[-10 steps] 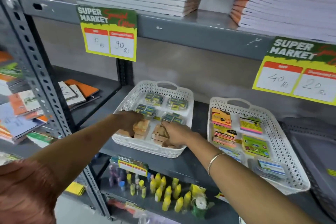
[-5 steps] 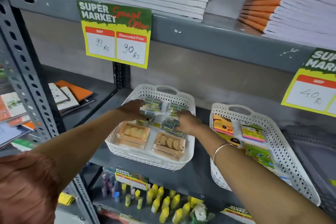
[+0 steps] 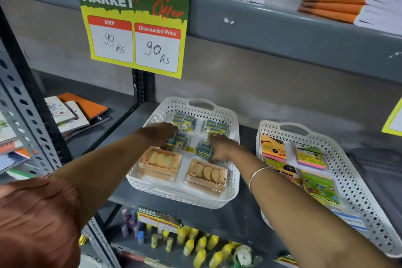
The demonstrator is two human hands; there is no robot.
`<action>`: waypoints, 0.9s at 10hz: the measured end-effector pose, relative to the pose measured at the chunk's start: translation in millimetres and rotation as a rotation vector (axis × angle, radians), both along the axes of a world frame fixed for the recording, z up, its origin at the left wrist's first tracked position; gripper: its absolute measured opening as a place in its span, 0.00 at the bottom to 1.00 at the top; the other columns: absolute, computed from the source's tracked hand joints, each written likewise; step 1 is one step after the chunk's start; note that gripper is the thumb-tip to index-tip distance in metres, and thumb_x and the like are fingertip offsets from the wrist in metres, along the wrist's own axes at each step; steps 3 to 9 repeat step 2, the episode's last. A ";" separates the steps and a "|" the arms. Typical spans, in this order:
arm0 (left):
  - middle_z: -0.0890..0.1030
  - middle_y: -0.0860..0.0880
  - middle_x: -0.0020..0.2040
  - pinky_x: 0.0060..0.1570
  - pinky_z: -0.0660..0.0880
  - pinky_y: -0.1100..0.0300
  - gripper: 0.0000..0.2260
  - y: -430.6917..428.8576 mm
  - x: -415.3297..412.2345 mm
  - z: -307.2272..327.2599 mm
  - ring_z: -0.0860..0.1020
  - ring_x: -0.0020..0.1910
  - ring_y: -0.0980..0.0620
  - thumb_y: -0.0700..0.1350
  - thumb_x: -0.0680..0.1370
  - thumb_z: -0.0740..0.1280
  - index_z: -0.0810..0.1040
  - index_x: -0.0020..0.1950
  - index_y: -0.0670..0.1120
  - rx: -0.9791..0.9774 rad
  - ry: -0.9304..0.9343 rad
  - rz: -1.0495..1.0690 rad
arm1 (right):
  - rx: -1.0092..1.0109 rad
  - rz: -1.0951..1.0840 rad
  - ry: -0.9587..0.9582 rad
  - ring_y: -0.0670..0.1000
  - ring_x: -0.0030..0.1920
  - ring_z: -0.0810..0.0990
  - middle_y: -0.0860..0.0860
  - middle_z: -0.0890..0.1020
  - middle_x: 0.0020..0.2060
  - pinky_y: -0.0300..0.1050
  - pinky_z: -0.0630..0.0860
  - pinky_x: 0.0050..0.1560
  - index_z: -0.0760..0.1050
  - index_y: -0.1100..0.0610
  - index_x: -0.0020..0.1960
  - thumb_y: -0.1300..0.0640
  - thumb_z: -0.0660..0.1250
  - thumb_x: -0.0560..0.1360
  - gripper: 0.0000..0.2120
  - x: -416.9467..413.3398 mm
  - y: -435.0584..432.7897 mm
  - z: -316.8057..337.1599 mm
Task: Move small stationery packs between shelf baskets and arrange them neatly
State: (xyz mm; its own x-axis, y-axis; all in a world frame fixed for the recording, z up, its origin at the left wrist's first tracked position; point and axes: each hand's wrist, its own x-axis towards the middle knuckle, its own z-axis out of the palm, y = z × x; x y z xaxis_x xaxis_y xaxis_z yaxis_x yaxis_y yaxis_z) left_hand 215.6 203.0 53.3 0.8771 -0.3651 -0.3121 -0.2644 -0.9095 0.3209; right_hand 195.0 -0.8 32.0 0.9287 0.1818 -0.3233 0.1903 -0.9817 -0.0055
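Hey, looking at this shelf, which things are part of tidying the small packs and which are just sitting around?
In the job:
- left hand
- right hand
- blue-and-yellow small packs
- clear boxes of tan pieces
- white perforated plastic basket
- second white basket with bright sticky-note pads

Just lying about:
- yellow price sign
- orange-spined notebook stack
- yellow glue bottles

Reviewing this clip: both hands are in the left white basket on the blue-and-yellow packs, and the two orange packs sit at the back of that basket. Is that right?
Not quite. In the head view the two orange packs lie at the front of the left white basket, nearest the person. The rest holds: the left hand and the right hand are both on the blue-and-yellow packs behind them.
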 end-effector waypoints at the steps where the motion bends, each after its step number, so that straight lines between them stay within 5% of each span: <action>1: 0.70 0.41 0.67 0.53 0.70 0.62 0.25 5.7 -3.7 -2.9 0.69 0.64 0.45 0.44 0.75 0.68 0.65 0.69 0.41 0.004 -0.051 0.006 | 0.019 -0.008 -0.003 0.60 0.64 0.74 0.59 0.72 0.65 0.52 0.75 0.62 0.64 0.60 0.70 0.58 0.73 0.69 0.33 -1.8 0.2 2.5; 2: 0.65 0.42 0.71 0.59 0.68 0.58 0.30 6.9 -4.2 -6.5 0.65 0.68 0.44 0.48 0.74 0.69 0.60 0.71 0.42 0.019 -0.121 -0.011 | 0.107 -0.022 -0.017 0.59 0.69 0.70 0.59 0.69 0.70 0.53 0.71 0.67 0.61 0.59 0.73 0.55 0.74 0.70 0.37 -4.5 -1.2 4.3; 9: 0.65 0.42 0.71 0.59 0.68 0.58 0.30 6.9 -4.2 -6.5 0.65 0.68 0.44 0.48 0.74 0.69 0.60 0.71 0.42 0.019 -0.121 -0.011 | 0.107 -0.022 -0.017 0.59 0.69 0.70 0.59 0.69 0.70 0.53 0.71 0.67 0.61 0.59 0.73 0.55 0.74 0.70 0.37 -4.5 -1.2 4.3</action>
